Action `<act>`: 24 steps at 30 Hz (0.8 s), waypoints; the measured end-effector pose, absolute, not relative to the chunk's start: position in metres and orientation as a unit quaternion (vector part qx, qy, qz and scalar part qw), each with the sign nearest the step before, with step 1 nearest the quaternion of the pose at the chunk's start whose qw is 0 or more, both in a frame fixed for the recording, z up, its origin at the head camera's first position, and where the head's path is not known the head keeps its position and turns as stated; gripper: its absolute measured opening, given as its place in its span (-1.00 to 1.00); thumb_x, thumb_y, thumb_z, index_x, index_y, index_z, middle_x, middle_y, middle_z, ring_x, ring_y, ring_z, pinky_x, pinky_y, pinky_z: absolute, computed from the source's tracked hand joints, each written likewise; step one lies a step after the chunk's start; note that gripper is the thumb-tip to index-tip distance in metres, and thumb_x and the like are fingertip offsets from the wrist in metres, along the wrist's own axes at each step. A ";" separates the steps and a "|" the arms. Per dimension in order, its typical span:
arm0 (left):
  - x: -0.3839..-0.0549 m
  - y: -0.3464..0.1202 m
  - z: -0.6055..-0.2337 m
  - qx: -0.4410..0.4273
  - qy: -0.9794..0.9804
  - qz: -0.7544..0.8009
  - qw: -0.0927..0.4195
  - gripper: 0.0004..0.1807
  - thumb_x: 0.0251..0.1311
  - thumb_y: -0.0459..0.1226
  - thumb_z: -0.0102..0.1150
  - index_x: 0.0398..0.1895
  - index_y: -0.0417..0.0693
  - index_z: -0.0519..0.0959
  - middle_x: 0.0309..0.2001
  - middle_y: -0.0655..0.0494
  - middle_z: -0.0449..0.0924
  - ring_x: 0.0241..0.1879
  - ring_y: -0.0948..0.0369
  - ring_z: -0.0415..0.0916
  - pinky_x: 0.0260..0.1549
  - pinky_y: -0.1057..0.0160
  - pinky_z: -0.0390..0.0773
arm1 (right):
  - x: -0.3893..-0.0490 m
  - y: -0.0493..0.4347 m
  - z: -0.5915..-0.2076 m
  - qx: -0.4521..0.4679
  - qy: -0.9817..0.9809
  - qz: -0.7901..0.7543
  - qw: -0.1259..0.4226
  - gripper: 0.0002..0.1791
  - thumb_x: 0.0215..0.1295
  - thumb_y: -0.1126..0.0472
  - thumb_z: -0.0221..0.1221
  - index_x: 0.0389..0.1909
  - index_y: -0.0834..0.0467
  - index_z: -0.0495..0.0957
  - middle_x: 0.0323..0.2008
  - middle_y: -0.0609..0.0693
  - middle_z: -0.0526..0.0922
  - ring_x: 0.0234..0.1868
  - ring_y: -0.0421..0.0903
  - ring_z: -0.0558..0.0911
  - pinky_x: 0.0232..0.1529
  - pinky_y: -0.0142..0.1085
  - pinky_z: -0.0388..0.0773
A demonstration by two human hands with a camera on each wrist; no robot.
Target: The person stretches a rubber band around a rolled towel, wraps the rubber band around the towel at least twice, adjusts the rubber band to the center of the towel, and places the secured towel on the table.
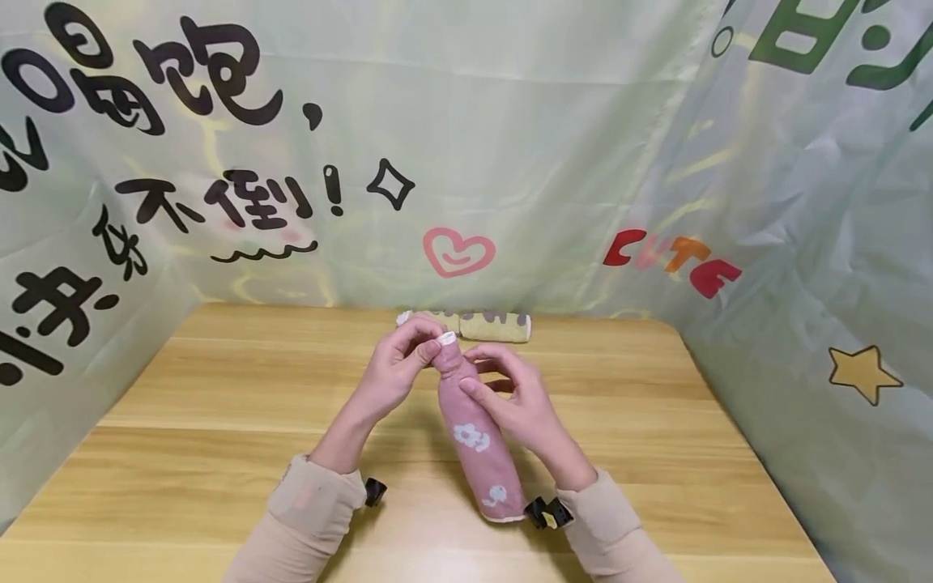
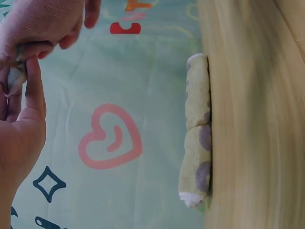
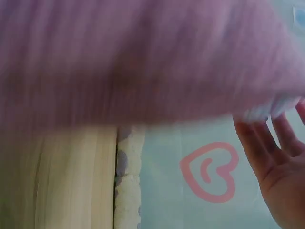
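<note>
A pink rolled towel (image 1: 490,465) with white flowers slants upright before me, broad at the bottom and narrowing to a white-edged end at the top. My left hand (image 1: 392,374) pinches that narrow end between thumb and fingers. Lower on the neck, my right hand (image 1: 519,403) grips it, thumb in front and fingers behind. In the left wrist view both hands meet at the left edge, and little of the cloth shows. Blurred pink cloth (image 3: 143,62) fills the top of the right wrist view, with the left hand (image 3: 286,179) at its end.
A yellow rolled towel (image 1: 496,326) with grey-purple spots lies crosswise at the table's back edge, creased around its middle. Pale printed cloth (image 1: 547,162) hangs behind and at both sides of the wooden table (image 1: 219,389).
</note>
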State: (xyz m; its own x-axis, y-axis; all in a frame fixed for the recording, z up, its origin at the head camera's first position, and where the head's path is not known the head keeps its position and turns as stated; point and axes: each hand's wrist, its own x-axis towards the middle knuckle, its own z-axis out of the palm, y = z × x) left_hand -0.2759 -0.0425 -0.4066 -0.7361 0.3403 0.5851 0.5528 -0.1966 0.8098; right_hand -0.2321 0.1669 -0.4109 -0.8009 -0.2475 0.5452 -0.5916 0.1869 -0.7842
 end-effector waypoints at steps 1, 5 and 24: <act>-0.276 -0.043 -0.407 -0.355 -0.631 -0.686 0.076 -0.80 0.51 -0.31 0.12 -0.07 -0.35 0.55 -0.04 -0.02 0.54 -0.09 0.23 0.57 -0.10 0.32 0.66 | -0.232 0.165 -0.411 0.270 -0.759 0.572 0.154 -0.68 0.33 0.37 0.36 0.08 0.20 0.60 -0.01 0.11 0.71 -0.09 0.02 0.73 -0.25 -0.14 0.77; -0.274 -0.047 -0.404 -0.348 -0.682 -0.639 0.070 -0.84 0.52 -0.35 0.13 0.03 -0.22 0.58 0.07 -0.06 0.58 0.04 0.15 0.58 0.01 0.21 0.66 | -0.233 0.160 -0.416 0.264 -0.766 0.553 0.195 -0.67 0.27 0.40 0.41 0.03 0.21 0.62 -0.08 0.10 0.71 -0.21 -0.02 0.71 -0.37 -0.23 0.74; -0.278 -0.048 -0.409 -0.342 -0.644 -0.684 -0.031 -0.74 0.44 -0.24 0.28 -0.25 -0.33 0.53 -0.33 0.06 0.60 -0.52 0.30 0.40 -0.63 0.36 0.47 | -0.238 0.159 -0.421 0.389 -0.729 0.485 0.286 -0.71 0.22 0.57 0.32 -0.09 0.24 0.70 -0.21 0.10 0.69 -0.33 -0.08 0.68 -0.44 -0.37 0.70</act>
State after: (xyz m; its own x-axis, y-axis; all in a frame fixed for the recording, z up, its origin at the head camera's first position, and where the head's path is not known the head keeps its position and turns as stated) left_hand -0.2785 -0.0476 -0.4086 -0.7645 0.4825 0.4274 0.3977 -0.1688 0.9019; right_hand -0.2382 0.1594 -0.4206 -0.5351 -0.2897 0.7936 -0.8439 0.2271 -0.4861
